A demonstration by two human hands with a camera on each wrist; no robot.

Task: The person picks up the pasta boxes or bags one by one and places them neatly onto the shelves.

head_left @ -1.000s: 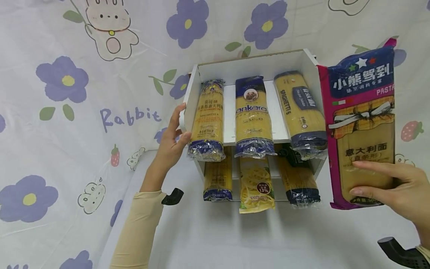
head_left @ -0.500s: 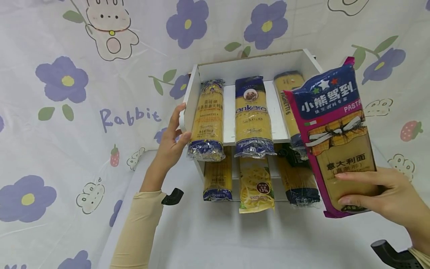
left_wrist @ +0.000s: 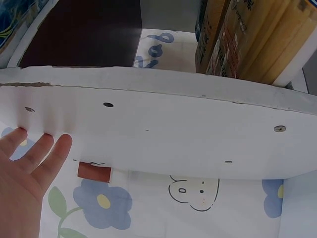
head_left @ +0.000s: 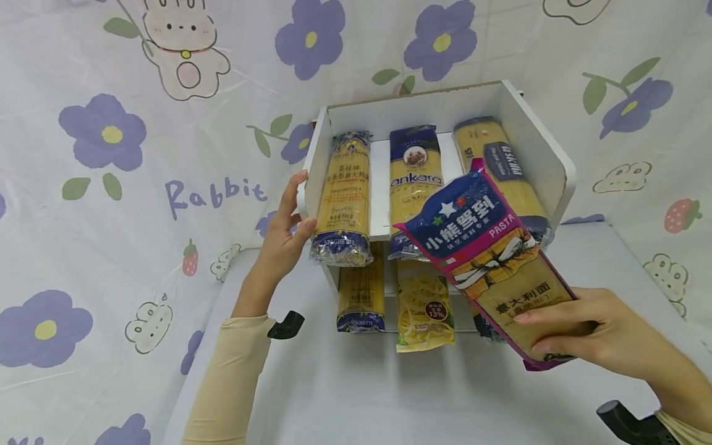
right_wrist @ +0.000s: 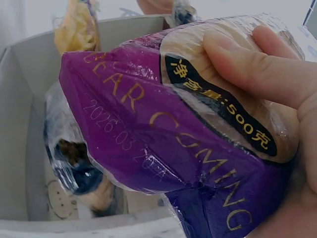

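Observation:
My right hand (head_left: 606,334) grips the lower end of a spaghetti bag (head_left: 495,266), thumb and fingers round its sides. The bag has a blue top, magenta edges and "PASTA" lettering. It tilts up to the left in front of the white two-level shelf (head_left: 536,148), overlapping the middle and right packs. In the right wrist view, the purple end of the bag (right_wrist: 163,129) fills the foreground, the thumb on its front. My left hand (head_left: 280,244) is at the shelf's left side; in the left wrist view, extended fingers (left_wrist: 57,151) touch the white side panel (left_wrist: 173,129).
The upper level holds a left spaghetti pack (head_left: 347,185), a middle ankara pack (head_left: 414,151) and a right pack (head_left: 503,164). Below are a spaghetti pack (head_left: 361,293) and a yellow noodle pack (head_left: 423,309); another is mostly hidden. Behind hangs a flowered cloth (head_left: 111,216).
My right hand has brought the spaghetti bag leftward from the right of the shelf to its front, tilting the bag's top to the left. The left hand has stayed on the shelf's side.

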